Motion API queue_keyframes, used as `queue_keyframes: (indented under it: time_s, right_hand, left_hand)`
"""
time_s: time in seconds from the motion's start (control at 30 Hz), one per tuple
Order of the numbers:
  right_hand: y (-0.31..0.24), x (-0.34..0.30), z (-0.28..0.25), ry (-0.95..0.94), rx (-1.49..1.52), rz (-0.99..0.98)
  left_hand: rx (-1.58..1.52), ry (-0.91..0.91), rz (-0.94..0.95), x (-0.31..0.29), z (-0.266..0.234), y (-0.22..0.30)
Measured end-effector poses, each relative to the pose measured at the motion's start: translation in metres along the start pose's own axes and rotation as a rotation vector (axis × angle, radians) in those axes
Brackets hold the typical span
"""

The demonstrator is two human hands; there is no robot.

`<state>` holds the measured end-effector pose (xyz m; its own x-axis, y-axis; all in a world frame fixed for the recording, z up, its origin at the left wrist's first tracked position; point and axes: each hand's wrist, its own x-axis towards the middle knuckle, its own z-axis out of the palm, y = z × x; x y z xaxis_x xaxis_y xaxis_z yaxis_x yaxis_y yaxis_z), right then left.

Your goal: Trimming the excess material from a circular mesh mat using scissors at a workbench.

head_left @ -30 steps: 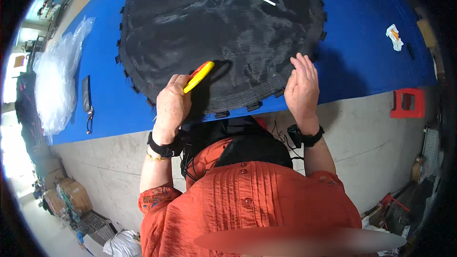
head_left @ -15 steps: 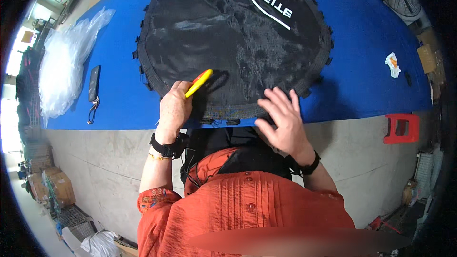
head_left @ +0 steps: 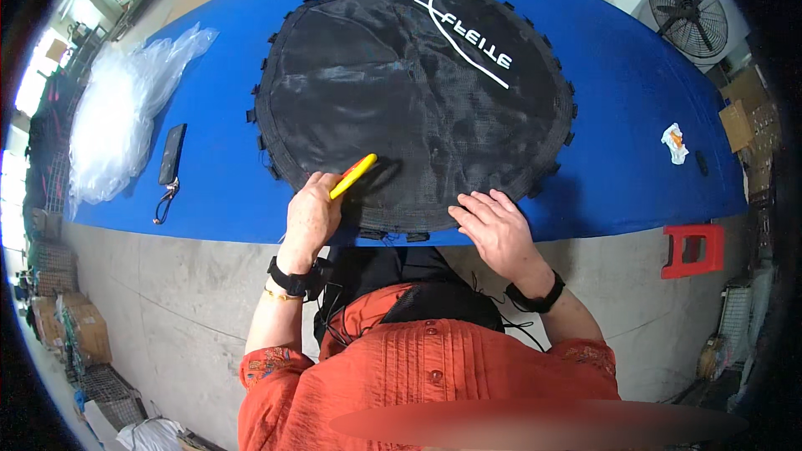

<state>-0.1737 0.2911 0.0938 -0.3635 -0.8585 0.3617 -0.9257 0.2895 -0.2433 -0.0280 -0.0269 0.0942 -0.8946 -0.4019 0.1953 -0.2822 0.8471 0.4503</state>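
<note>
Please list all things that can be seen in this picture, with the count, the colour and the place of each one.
round mesh mat: one, black with white markings, middle of the table
table: one, blue top, across the upper half
handheld tool: one, yellow, in the left hand, over the mat's near edge
plastic sheeting: one heap, clear, left end of the table
flat device with a cord: one, black, beside the sheeting
crumpled scrap: one, white and orange, right part of the table
stool: one, red, on the floor at right
fan: one, black, beyond the table at upper right
cardboard boxes: several, brown, floor at lower left
left hand: grips the tool
right hand: flat on the mat's near edge
</note>
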Motion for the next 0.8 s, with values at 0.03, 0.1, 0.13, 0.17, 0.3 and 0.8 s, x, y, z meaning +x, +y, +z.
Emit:
queue_keyframes:
  time_s: [0.03, 0.1, 0.13, 0.17, 0.3, 0.8]
  right_hand:
    - [0.003, -0.001, -0.001, 0.003, -0.049, -0.016]
    - [0.012, -0.004, -0.005, 0.012, -0.081, -0.004]
    - [0.017, -0.007, -0.008, 0.019, -0.113, 0.010]
    - [0.023, -0.009, -0.012, 0.016, -0.109, 0.002]
    - [0.060, -0.022, -0.025, 0.060, -0.210, 0.070]
    - [-0.006, 0.034, -0.050, 0.009, 0.376, 0.096]
  left_hand:
    - [-0.029, -0.009, 0.002, -0.001, 0.003, 0.000]
    - [-0.072, -0.043, 0.000, -0.003, 0.005, 0.008]
    - [-0.077, -0.050, 0.022, -0.004, 0.009, 0.013]
    - [-0.081, -0.056, 0.043, -0.005, 0.013, 0.019]
    - [-0.116, -0.169, 0.122, -0.007, 0.023, 0.052]
    - [-0.870, -0.018, -0.040, 0.028, 0.008, 0.099]
